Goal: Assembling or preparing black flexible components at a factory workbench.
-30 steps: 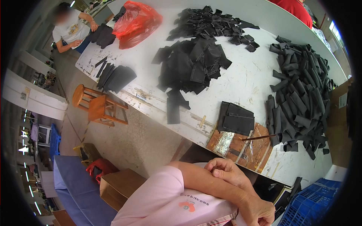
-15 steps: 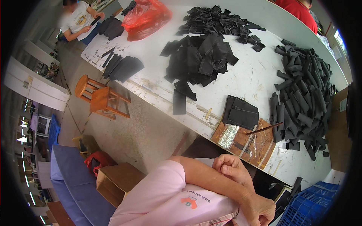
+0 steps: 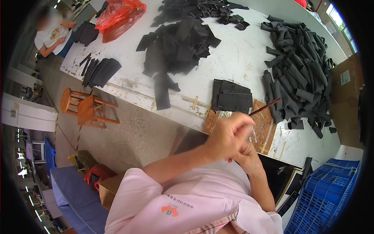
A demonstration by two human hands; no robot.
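Observation:
My left hand point(image 3: 229, 137) is raised in front of my chest, over the near edge of the table. Its fingers are curled and partly blurred. Just below and to the right of it, almost touching, my right hand point(image 3: 248, 158) is closed with its fingertips drawn together. Whatever either hand holds, if anything, is too small or hidden to make out. Behind the hands lies a worn brown board point(image 3: 268, 141) with a thin dark stick point(image 3: 265, 107) angled across it. At the board's far edge rests a stack of black fabric-like pieces point(image 3: 233, 97).
A big heap of rolled black pieces point(image 3: 298, 78) fills the table's right side. Flat black pieces point(image 3: 175, 46) are piled mid-table, near a red plastic bag point(image 3: 120, 17). Wooden stools point(image 3: 91, 111), a blue crate point(image 3: 323, 195) and a cardboard box point(image 3: 346, 97) stand around. Another person point(image 3: 54, 37) is at far left.
My left hand has come up from beside my right forearm to just above my right hand. My forearms no longer cross, and the whole view has shifted.

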